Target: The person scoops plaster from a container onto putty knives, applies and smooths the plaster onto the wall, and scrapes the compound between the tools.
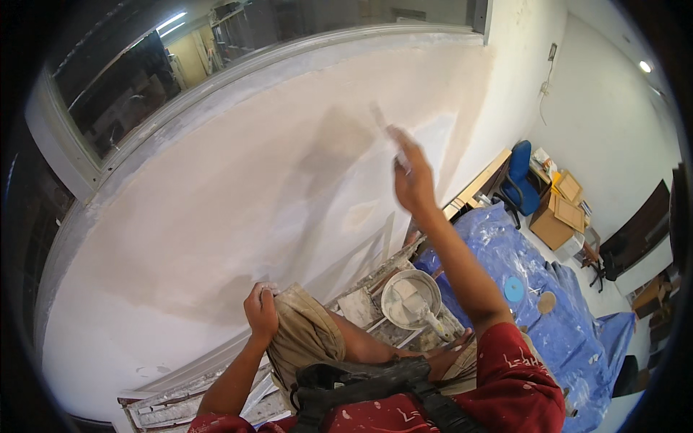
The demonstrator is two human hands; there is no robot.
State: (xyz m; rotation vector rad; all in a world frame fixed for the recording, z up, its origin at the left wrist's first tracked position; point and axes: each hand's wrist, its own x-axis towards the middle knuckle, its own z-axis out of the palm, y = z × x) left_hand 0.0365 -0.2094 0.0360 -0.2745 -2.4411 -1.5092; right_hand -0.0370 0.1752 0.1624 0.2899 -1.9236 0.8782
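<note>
My right hand [411, 177] is raised at the wall, closed on a thin scraper [379, 115], blurred by motion, whose blade is near the beige patched plaster [238, 180]. My left hand [260, 314] is low by the wall, curled beside my khaki-covered knee [303, 325]; whether something is in its white-smudged fingers I cannot make out. Below my right arm a white bucket [395, 312] of pale compound holds a wide tool with a light handle [432, 321]. It stands on a splattered scaffold platform [357, 307] under me.
A framed glass window [121, 94] runs above the patch. At right, blue plastic sheeting [563, 346] covers things below the platform, with a light wooden ledge [482, 180] along the wall. Farther back are a blue office chair [518, 175], cardboard boxes [548, 224] and a dark office chair [613, 256].
</note>
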